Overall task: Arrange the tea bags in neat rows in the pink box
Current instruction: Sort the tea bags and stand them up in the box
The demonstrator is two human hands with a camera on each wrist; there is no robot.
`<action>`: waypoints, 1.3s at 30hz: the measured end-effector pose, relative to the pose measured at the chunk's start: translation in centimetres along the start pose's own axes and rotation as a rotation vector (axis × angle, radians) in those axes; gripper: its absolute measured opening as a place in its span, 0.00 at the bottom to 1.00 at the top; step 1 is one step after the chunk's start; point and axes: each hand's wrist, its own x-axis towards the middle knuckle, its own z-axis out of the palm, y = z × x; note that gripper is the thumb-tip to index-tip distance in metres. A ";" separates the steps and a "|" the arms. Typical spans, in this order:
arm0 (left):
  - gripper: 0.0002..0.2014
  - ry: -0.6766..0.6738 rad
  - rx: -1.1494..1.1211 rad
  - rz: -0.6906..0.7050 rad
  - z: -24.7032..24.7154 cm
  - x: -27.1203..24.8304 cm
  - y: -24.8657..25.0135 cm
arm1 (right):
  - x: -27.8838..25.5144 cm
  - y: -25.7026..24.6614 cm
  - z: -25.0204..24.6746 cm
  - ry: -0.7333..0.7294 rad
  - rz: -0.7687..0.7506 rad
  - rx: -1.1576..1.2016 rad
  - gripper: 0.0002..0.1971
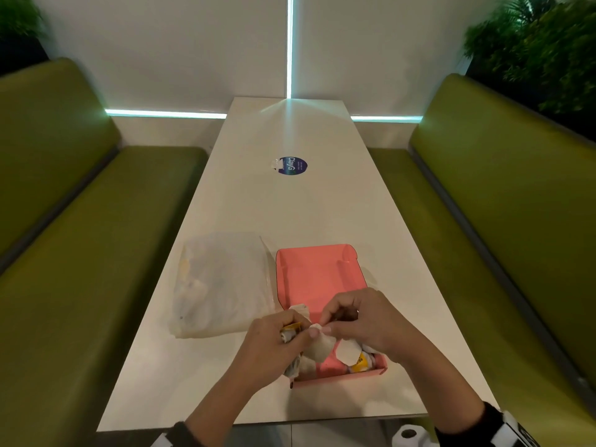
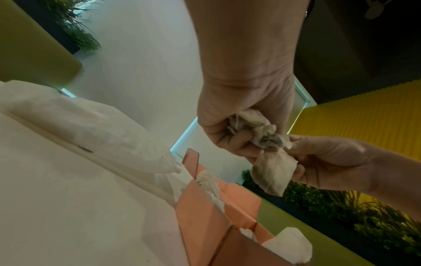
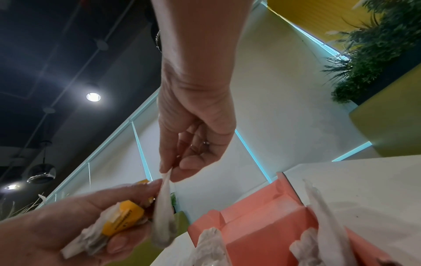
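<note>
Tea bag pinched between both hands (left, right) above pink box

Your pink box sits on the white table, a dark blue round sticker at twelve o'clock. The tea bags are off-white with yellow tags; olive-green benches flank you at three and nine.
</note>
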 end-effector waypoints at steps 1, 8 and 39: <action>0.05 0.026 -0.040 -0.012 -0.3 0.1 0.0 | -0.1 -0.2 -0.1 0.000 -0.020 -0.026 0.07; 0.15 -0.120 -0.086 -0.008 -0.3 -0.1 -0.4 | -0.2 -1.3 0.0 -0.060 -0.128 -0.244 0.06; 0.04 0.071 0.294 -0.042 -0.7 0.8 -2.8 | 0.7 4.2 2.7 0.232 0.050 0.065 0.11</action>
